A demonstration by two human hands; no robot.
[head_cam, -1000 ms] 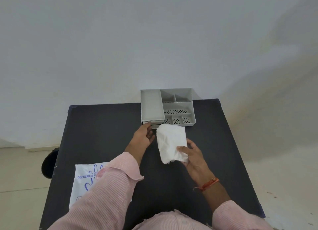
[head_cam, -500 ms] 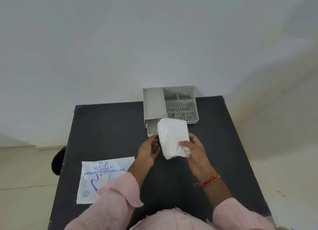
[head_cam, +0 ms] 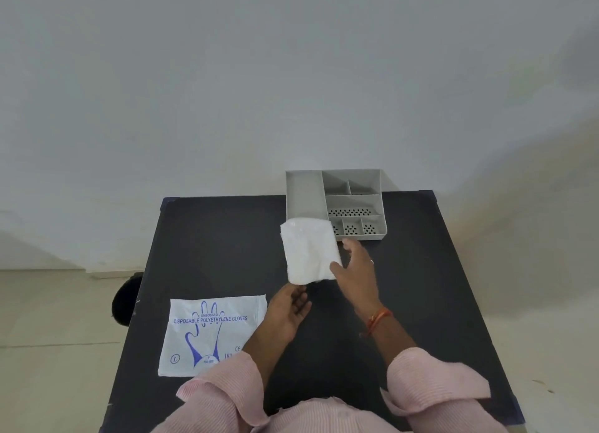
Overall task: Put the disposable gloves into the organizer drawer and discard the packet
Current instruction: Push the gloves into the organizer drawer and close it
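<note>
Right hand [head_cam: 355, 270] pinches the lower right corner of the white glove stack [head_cam: 309, 250], thumb on top, other fingers spread loose beyond the edge. Stack held up off the table, tilted slightly, its upper edge overlapping the front of the grey organizer [head_cam: 353, 202] in view; whether it touches the organizer, cannot tell. Drawer hidden behind the stack, can't tell if it is pulled out. Left hand [head_cam: 287, 312] sits just below the stack's lower edge, palm up, fingers curled half open, holding nothing; fingertips near the stack, contact unclear. Orange thread band [head_cam: 376, 319] on right wrist, ring on a right finger. Pink ribbed sleeves [head_cam: 437, 384] on both arms.

Organizer at far edge of the black table [head_cam: 210, 238], right of centre: one long compartment on left, smaller compartments on right, some with perforated floors, all bare. Empty packet [head_cam: 210, 335] lies flat on table near left edge, left of the left forearm, printed "DISPOSABLE POLYETHYLENE GLOVES" with blue hand outline; lower right corner covered by the sleeve. Dark round object [head_cam: 124, 299] on floor past the table's left edge, unclear what. Plain white wall behind, beige floor.
</note>
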